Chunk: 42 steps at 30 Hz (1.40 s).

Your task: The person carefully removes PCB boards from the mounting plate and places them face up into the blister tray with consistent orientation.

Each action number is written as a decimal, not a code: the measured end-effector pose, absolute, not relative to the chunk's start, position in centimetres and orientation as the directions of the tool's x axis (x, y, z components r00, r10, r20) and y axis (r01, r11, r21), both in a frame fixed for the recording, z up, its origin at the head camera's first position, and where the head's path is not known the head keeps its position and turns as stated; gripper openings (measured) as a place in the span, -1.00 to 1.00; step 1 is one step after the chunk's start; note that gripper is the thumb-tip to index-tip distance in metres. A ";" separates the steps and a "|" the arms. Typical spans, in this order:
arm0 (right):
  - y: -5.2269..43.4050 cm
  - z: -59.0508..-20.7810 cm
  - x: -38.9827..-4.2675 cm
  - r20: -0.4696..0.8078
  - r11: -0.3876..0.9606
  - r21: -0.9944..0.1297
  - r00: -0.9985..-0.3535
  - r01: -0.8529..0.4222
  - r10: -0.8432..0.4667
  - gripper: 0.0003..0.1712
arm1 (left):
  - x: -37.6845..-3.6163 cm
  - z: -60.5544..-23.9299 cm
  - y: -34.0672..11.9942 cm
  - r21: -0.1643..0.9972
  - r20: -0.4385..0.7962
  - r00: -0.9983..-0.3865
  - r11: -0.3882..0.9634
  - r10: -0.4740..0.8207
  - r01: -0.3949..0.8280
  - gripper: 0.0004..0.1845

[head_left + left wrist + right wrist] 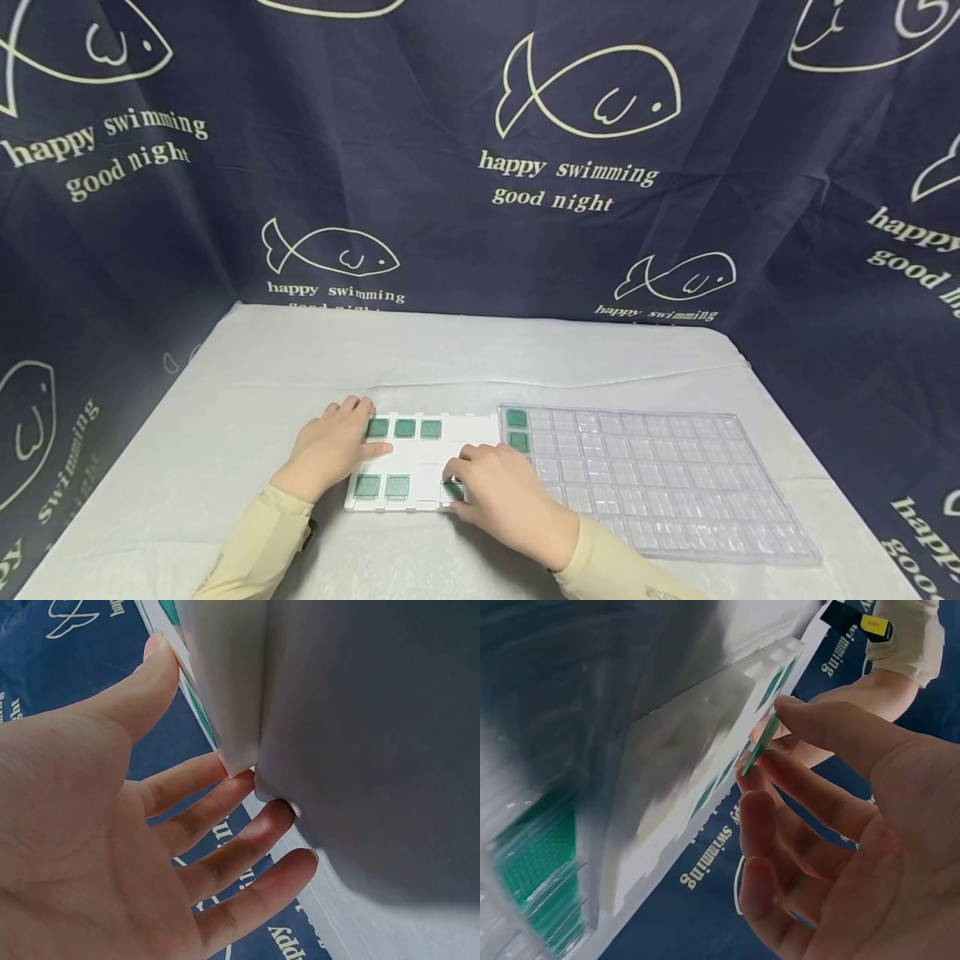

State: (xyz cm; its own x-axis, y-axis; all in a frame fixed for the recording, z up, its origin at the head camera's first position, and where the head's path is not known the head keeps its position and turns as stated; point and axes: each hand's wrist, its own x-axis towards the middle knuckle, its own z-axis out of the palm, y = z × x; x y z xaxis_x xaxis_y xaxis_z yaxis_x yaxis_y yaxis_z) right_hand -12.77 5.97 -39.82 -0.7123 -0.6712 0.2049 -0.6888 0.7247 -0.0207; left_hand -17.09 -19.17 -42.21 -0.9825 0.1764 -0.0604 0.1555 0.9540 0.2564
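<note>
Two hands at work on the cloth-covered tabletop [225, 392], seen from the head camera: the left hand [330, 450] lies flat at the left edge of a white tray [427, 462], fingers straight and relaxed, thumb reaching onto the tray beside the three green boards [405, 428] along its far edge. Two more green boards [381, 487] sit along the near edge. The right hand [502, 492] is at the tray's near right corner, fingertips on a small green board [453, 492] there. Just beside the tray, toward the right edge of the tabletop, lies a clear plastic compartment tray [660, 475], with green pieces [517, 427] in its far left pockets. Over to the left wrist view: open palm, left hand [97, 825] spread, thumb tip touching the white tray [217, 682] at its edge, fingers loose at its corner. Now the right wrist view: the right hand [840, 825] pinches the small green board [759, 750] edge-on between thumb and fingertips, right against the white tray [667, 772].
</note>
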 end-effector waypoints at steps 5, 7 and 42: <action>7.1 -40.4 -12.7 0.219 0.737 -0.028 -0.724 -0.675 -0.654 -0.70 | -17.0 -42.2 -19.1 0.263 -0.060 -0.983 0.952 0.176 0.155 -0.40; 7.5 -40.6 -12.8 0.226 0.744 -0.026 -0.729 -0.667 -0.646 -0.69 | -17.0 -42.3 -19.1 0.266 -0.058 -0.982 0.951 0.177 0.156 -0.40; 13.5 -40.9 -11.4 0.087 0.768 -0.211 -0.794 -0.605 -0.602 -0.68 | -17.2 -42.3 -19.3 0.259 -0.071 -0.982 0.954 0.173 0.150 -0.40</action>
